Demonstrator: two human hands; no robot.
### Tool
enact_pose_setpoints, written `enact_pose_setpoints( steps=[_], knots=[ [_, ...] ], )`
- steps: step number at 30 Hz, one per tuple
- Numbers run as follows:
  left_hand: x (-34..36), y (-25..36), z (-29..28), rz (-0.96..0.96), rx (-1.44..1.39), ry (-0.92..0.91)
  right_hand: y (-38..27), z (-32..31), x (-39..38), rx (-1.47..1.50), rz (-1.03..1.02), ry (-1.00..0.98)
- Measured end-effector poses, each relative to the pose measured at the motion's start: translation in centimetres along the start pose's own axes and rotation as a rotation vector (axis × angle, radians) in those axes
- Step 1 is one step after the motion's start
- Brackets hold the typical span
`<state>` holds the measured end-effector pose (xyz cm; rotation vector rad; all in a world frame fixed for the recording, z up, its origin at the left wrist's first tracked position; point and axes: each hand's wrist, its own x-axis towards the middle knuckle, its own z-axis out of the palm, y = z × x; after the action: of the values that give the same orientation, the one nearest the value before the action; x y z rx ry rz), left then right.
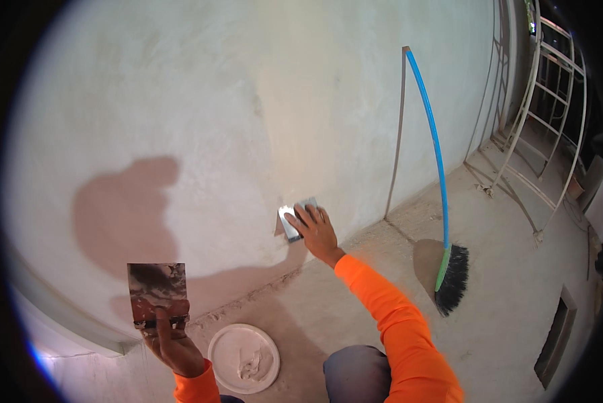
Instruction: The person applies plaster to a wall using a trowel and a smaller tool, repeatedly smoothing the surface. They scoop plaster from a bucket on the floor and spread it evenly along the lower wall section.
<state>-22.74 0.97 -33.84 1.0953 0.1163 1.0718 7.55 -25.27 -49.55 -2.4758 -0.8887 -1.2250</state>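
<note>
My right hand (317, 232) is closed on a metal putty knife (289, 224), its broad blade against the wall (214, 134) low down, near the floor. A paler, cream-coloured band of filler (301, 121) runs up the wall above it. In my left hand (177, 349) is a second, wider putty knife (158, 295), held upright with its blade smeared with filler; my fingers wrap its lower end. Just right of that hand, a round white bucket (272, 366) stands on the floor with pale paste (251, 363) inside.
A broom (438, 141) with a blue handle and black bristles leans on the wall to the right. White metal scaffold frames (516, 138) stand at the far right. A rectangular opening (555, 336) is in the floor at lower right. My knee (357, 376) is beside the bucket.
</note>
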Motion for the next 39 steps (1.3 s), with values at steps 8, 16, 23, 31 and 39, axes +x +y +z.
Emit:
enact_pose_setpoints(
  steps=[8, 16, 23, 31, 39],
  knots=[
    [-0.7, 0.6, 0.5, -0.104, -0.047, -0.004, -8.3, 0.0, -4.4, 0.376, 0.356, -0.069],
    [-0.4, 0.8, 0.3, -0.092, -0.041, 0.046, -10.3, 2.6, 8.7, 0.451, 1.001, 0.438],
    [0.3, 0.0, -1.2, -0.062, 0.069, 0.07, -19.8, 4.9, 12.3, 0.416, 1.032, 0.321],
    [0.9, -0.6, -2.3, -0.031, 0.011, 0.002, -6.6, 9.0, 8.4, 1.671, 1.88, 0.822],
    [0.4, -0.7, -1.8, -0.06, -0.049, 0.058, -2.6, -0.2, 17.3, 1.837, 2.093, 0.45]
  ],
)
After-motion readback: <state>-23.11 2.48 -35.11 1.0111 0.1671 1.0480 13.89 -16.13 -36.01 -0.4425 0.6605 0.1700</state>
